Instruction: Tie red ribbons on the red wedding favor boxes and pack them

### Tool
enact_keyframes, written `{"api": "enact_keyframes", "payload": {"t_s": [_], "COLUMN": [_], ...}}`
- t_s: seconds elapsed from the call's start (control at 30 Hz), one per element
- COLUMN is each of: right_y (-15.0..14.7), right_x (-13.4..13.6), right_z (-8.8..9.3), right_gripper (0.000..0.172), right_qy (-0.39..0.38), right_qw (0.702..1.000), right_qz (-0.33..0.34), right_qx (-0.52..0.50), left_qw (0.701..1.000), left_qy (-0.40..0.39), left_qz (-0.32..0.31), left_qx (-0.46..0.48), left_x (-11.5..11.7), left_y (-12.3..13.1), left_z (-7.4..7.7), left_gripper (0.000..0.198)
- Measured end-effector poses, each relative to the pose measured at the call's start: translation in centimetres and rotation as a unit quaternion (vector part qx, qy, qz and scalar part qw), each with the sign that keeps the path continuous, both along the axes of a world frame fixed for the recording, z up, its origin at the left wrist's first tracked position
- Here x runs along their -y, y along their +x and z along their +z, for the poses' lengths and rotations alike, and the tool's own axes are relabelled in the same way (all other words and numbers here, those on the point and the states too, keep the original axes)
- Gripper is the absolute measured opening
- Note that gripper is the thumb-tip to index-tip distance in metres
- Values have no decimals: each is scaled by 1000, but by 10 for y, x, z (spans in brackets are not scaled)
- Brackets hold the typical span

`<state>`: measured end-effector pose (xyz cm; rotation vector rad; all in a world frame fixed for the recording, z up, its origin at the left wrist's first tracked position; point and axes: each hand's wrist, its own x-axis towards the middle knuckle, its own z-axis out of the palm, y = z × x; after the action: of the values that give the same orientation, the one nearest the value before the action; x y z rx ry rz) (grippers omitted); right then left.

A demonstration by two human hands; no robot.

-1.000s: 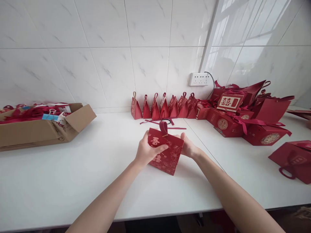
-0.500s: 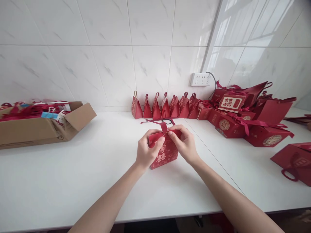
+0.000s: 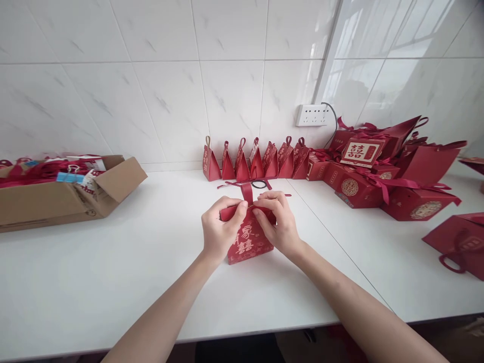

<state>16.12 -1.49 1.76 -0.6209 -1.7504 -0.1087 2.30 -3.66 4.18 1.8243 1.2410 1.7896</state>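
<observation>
A red gift box (image 3: 251, 242) with pale printed characters stands on the white table in front of me. My left hand (image 3: 222, 224) is closed on its upper left edge, thumb in front near the middle. With thumb and fingers, my right hand (image 3: 278, 222) pinches the top right edge, close to the foot of the ribbon loop (image 3: 247, 192) that rises from the top. The back of the box is hidden. Just behind it lie a black ring (image 3: 259, 184) and some dark red ribbon strips (image 3: 230, 185).
Several finished-looking red triangular boxes (image 3: 241, 166) line the tiled wall. More red boxes (image 3: 351, 184) and ribbons are heaped at right, with another box (image 3: 457, 242) nearer. At left, an open cardboard carton (image 3: 45, 206) holds red pieces. A power strip (image 3: 312, 115) hangs on the wall.
My right fingers have shifted in to the foot of the ribbon loop, and the left thumb has moved up beside it. The box sits slightly further left in view.
</observation>
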Motion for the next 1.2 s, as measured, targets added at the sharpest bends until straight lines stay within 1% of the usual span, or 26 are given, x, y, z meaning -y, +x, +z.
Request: {"api": "enact_keyframes", "payload": {"t_s": [0.13,0.33,0.4,0.47,0.5,0.6,0.63,0.7,0.83,0.93,0.97,1.0,1.07,1.1,1.13,1.2], "right_y": [-1,-2,-2,-2,-2,-1,-1,-1,-1,2,3,5,8,10,11,14], "right_x": [-1,-1,1,3,4,7,8,9,9,7,6,5,2,0,-3,-8], "right_z": [-2,-1,0,1,2,6,8,11,14,13,13,11,9,7,5,3], "right_gripper": [18,13,15,24,25,11,9,12,14,10,13,23,44,46,41,28], "right_qy": [17,-11,-46,-105,-136,-207,-220,-241,-276,-284,-291,-307,-356,-384,-409,-441], "right_qw": [1000,1000,998,991,986,972,969,962,952,948,944,938,914,899,887,877], "right_qz": [-1,2,9,19,25,37,39,42,50,65,80,101,156,179,189,167], "right_qx": [3,-3,-36,-76,-90,-103,-108,-117,-123,-129,-129,-127,-117,-107,-97,-86], "left_qw": [1000,1000,1000,1000,1000,1000,999,999,993,991,991,991,990,989,987,979], "left_qy": [1,0,-5,-7,-10,-23,-27,-31,-49,-74,-80,-84,-90,-93,-97,-111], "left_qz": [6,9,3,-5,-9,-19,-24,-43,-103,-109,-103,-96,-82,-78,-80,-109], "left_qx": [-7,-13,-14,-11,-8,0,1,4,8,27,35,43,66,82,100,132], "left_x": [-1,-2,-2,-2,-2,-3,-3,-5,-8,-10,-11,-12,-15,-17,-19,-25], "left_y": [-1,-2,-1,-1,-1,-1,-2,-3,-6,-6,-5,-5,-7,-8,-10,-13], "left_z": [0,1,1,1,1,1,1,1,-1,-2,-3,-3,-4,-4,-6,-11], "left_gripper": [18,18,18,18,18,18,19,20,17,16,16,17,19,20,21,24]}}
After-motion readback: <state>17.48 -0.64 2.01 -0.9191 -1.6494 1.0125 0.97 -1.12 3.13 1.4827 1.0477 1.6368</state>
